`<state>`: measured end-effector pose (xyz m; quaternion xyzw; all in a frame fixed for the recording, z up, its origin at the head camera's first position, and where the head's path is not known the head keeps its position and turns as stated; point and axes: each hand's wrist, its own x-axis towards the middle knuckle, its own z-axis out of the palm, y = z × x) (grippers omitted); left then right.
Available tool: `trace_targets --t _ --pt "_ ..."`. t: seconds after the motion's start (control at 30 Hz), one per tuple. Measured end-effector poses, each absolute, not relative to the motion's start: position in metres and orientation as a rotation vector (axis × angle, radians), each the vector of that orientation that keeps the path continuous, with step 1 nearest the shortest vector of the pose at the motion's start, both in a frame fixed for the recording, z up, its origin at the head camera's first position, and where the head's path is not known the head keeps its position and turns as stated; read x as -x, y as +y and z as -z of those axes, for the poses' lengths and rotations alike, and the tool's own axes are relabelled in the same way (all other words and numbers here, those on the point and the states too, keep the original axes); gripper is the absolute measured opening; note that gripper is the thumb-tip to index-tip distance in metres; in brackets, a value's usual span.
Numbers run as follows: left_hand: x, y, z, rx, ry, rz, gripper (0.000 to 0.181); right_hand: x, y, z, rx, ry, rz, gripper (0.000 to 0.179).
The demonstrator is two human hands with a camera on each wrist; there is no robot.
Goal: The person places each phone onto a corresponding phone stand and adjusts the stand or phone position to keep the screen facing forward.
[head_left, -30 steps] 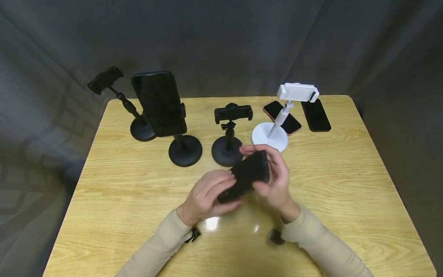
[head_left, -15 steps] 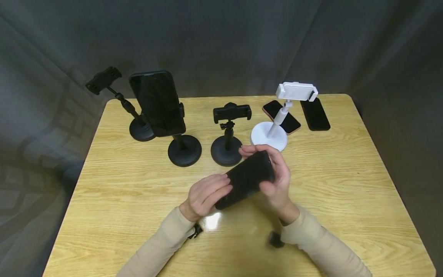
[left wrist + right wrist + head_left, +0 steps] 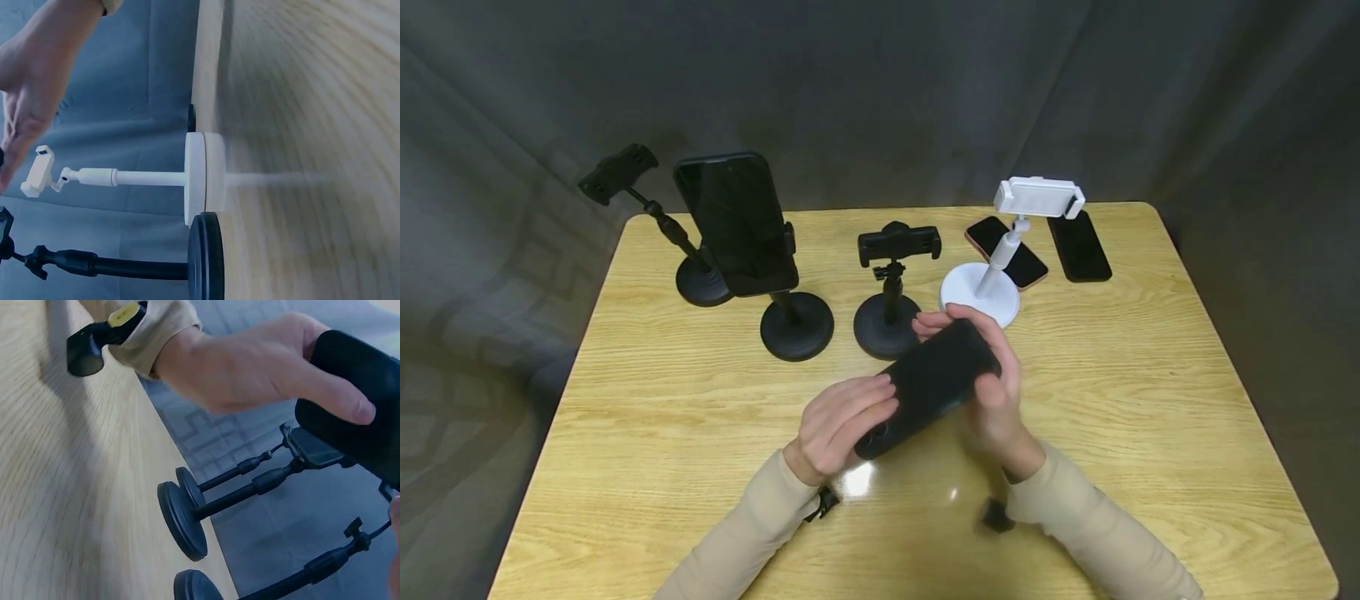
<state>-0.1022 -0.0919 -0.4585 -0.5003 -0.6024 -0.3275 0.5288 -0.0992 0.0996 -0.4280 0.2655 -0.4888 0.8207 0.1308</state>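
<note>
A black phone (image 3: 928, 387) hangs tilted above the table between both hands, and camera rings show near its lower left end. My left hand (image 3: 842, 421) grips that end, fingers across the upper face; in the right wrist view its thumb lies along the dark phone (image 3: 350, 378). My right hand (image 3: 1000, 392) curls round the other end, thumb at the near corner and fingers at the far edge. The left wrist view catches only part of the right hand (image 3: 34, 81). Just behind stands a black phone stand (image 3: 887, 321) with a bare clamp.
A white phone stand (image 3: 981, 292) stands behind the right hand, near a pink-edged phone (image 3: 1026, 262) and another black phone (image 3: 1081, 248). At left, a black stand (image 3: 797, 327) carries an upright phone (image 3: 733, 225); another black stand (image 3: 703, 282) is behind it.
The held phone has turned, and its camera rings now show at the lower left. The left hand has shifted slightly left; both hands stay on the phone.
</note>
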Motion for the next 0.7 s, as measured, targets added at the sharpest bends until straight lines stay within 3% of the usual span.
trace_targets --t 0.27,0.7 --pt "0.099 -0.096 0.454 1.167 -1.438 0.865 0.02 0.104 0.104 0.436 -0.779 -1.522 -2.382 0.071" --pt "0.098 -0.091 0.442 1.049 -1.419 1.09 0.022 0.106 0.102 0.439 -0.673 -1.518 -2.167 0.056"
